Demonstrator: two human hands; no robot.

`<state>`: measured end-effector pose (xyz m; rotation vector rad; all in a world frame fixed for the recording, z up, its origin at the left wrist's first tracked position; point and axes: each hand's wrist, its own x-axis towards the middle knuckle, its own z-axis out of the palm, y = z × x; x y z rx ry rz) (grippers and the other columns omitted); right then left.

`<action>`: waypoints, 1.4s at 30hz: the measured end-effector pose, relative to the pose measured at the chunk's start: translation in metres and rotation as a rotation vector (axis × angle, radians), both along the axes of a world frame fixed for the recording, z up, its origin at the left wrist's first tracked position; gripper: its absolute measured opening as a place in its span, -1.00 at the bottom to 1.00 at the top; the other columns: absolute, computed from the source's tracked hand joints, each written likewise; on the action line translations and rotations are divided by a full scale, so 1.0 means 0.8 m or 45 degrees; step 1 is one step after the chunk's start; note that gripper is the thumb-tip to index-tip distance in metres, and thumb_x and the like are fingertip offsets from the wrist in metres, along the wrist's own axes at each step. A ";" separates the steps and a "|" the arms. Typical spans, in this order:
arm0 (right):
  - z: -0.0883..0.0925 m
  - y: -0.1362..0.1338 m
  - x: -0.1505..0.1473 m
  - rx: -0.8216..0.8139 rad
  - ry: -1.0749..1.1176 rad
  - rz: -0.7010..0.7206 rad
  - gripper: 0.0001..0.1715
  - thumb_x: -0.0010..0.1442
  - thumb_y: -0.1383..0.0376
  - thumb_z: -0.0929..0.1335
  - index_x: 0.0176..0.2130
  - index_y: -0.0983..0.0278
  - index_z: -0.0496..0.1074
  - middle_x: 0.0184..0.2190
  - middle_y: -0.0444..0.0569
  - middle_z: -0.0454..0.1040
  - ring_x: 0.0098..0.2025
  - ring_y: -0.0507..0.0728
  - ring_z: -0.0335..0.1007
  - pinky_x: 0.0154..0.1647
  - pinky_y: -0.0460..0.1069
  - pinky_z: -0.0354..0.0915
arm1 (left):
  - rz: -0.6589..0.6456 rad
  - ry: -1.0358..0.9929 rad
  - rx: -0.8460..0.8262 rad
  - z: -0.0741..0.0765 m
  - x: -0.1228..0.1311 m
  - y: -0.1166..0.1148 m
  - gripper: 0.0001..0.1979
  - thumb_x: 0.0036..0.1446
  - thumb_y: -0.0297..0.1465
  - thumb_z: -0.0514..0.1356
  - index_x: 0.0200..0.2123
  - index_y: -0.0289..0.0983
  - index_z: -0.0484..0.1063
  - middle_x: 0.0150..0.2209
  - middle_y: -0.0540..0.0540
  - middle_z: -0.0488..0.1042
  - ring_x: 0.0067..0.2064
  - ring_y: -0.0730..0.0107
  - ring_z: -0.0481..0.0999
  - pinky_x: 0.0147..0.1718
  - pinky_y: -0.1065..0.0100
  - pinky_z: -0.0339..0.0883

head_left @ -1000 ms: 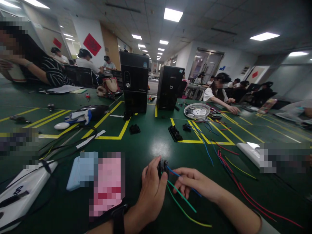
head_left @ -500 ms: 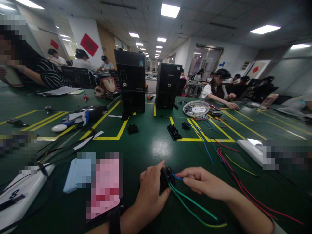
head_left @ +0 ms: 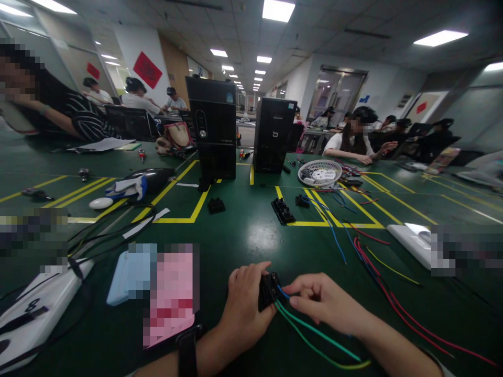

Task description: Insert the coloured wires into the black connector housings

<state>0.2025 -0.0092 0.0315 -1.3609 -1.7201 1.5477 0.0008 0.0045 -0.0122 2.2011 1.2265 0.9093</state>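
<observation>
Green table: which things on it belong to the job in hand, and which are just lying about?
In the job: black part, in the left hand; blue wire, pinched by the right hand; green wires at the black part; perhaps the loose black pieces.

Seemingly just lying about: towers, basket, pink item, blue item.

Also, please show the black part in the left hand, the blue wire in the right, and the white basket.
Black part (head_left: pixel 269 289): head view, exposed face.
Blue wire (head_left: pixel 282 291): head view, exposed stretch.
White basket (head_left: pixel 319 184): head view, near wall.
</observation>
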 end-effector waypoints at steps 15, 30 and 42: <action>0.012 0.004 0.008 -0.026 -0.011 -0.039 -0.58 0.19 0.05 0.31 -0.28 0.39 0.44 -0.68 -0.30 0.03 -0.63 -0.09 -0.16 -0.64 -0.12 -0.22 | -0.033 0.029 -0.035 0.003 0.001 0.001 -0.59 -0.09 -0.47 0.26 -0.12 -0.20 0.27 -0.14 -0.09 0.39 -0.10 0.13 0.34 -0.07 0.07 0.11; 0.016 0.002 0.014 0.153 -0.240 0.018 -0.59 0.22 0.07 0.29 -0.32 0.38 0.47 -0.64 -0.24 0.09 -0.58 -0.07 -0.08 -0.59 -0.12 -0.13 | -0.044 0.032 -0.055 0.009 0.001 0.000 -0.60 -0.07 -0.45 0.27 -0.12 -0.19 0.28 -0.14 -0.08 0.39 -0.11 0.15 0.34 -0.08 0.11 0.10; 0.013 -0.004 0.008 0.214 -0.327 0.130 -0.61 0.22 0.09 0.29 -0.34 0.37 0.48 -0.64 -0.24 0.08 -0.58 -0.06 -0.06 -0.58 -0.12 -0.10 | -0.056 0.022 -0.053 0.009 0.000 0.000 -0.59 -0.07 -0.46 0.26 -0.10 -0.20 0.27 -0.13 -0.09 0.37 -0.10 0.15 0.32 -0.06 0.11 0.09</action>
